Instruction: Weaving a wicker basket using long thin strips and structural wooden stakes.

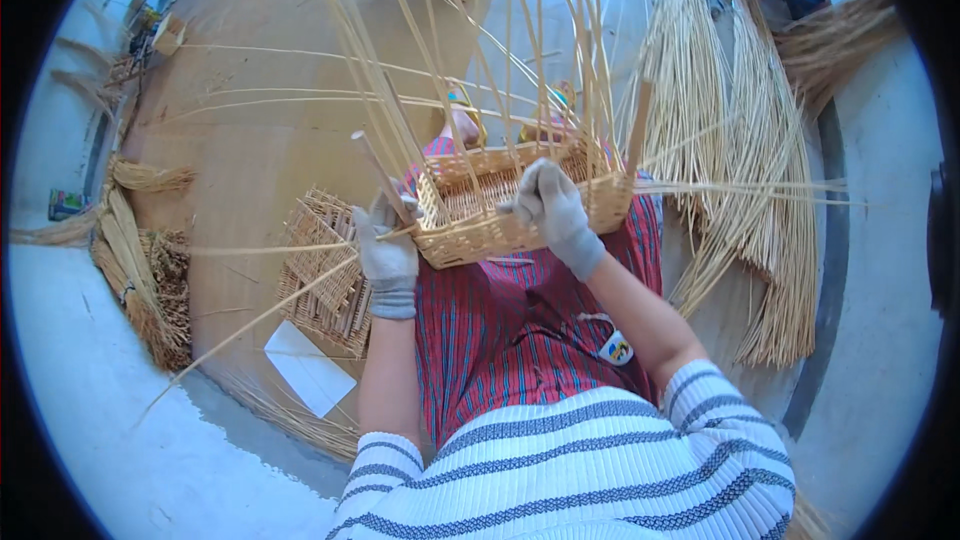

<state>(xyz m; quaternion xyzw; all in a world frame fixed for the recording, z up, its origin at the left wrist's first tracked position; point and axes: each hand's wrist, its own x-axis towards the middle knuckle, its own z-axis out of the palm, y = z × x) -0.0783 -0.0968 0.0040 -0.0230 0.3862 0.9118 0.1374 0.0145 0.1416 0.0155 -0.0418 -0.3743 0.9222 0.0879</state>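
Bare floor (250, 170) beside basket (480, 230)

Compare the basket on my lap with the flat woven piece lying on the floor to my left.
The basket has raised sides and long loose stakes standing up from its rim; the flat woven panel has neither. The basket rests on the lap under both gloved hands; the panel lies untouched on the floor. Both are woven from pale straw-coloured cane.

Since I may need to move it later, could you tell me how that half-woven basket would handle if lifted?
The basket probably feels light: open wicker, resting on a lap. Its woven base looks fairly stiff, but the long upright canes splay loosely, so they would likely sway and snag.
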